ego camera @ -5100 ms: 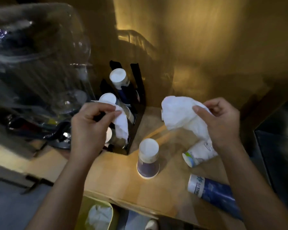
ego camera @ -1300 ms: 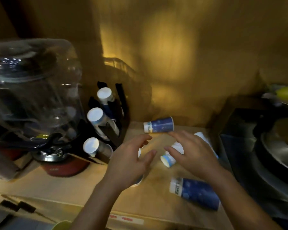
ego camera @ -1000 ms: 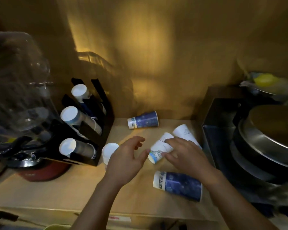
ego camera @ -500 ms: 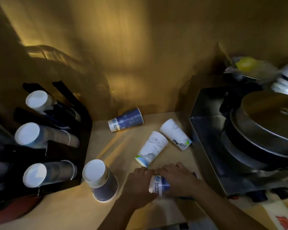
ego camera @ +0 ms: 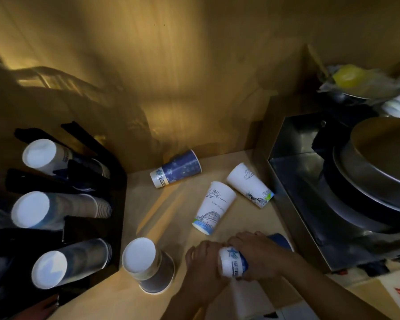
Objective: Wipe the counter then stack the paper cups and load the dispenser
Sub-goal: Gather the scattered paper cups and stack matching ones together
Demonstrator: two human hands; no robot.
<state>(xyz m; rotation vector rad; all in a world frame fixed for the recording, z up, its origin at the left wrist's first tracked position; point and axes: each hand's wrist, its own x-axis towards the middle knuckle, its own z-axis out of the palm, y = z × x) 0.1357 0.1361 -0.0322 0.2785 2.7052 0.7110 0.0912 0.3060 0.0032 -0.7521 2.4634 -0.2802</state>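
Observation:
Both hands hold a blue paper cup (ego camera: 234, 265) lying on its side at the front of the wooden counter (ego camera: 180, 218). My right hand (ego camera: 256, 255) wraps over its body and my left hand (ego camera: 203, 266) presses against its white base end. An upside-down blue cup (ego camera: 148, 264) stands just left of my hands. Two white printed cups (ego camera: 214, 207) (ego camera: 249, 184) lie on their sides in the middle. Another blue cup (ego camera: 177, 168) lies near the back wall. The black dispenser rack (ego camera: 95, 188) at the left holds three stacks of cups.
A steel appliance (ego camera: 296, 181) with a large round metal lid (ego camera: 383, 155) borders the counter on the right. Dishes and a bag with something yellow (ego camera: 346, 75) sit behind it. The wooden wall rises directly behind the cups.
The tissue is gone from my hands since five seconds ago. Both hands dropped to the front blue cup and closed on it; the view swung right and the water jug left the frame.

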